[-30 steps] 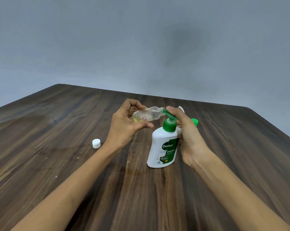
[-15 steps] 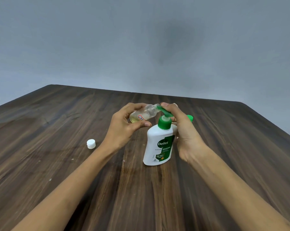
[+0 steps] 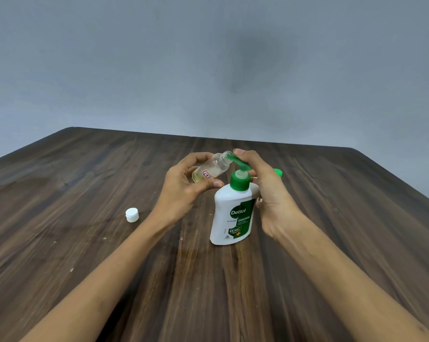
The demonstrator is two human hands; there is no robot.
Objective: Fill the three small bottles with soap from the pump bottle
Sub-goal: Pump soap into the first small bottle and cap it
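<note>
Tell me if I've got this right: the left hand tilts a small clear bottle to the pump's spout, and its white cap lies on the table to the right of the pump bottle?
Nearly. The head view shows the cap left of the pump bottle, not right.

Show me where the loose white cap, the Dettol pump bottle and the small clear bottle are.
Loose white cap [image 3: 132, 215], head view, on its side wall.
Dettol pump bottle [image 3: 224, 213], head view, on its white body.
Small clear bottle [image 3: 214, 167], head view, on its clear shoulder.
</note>
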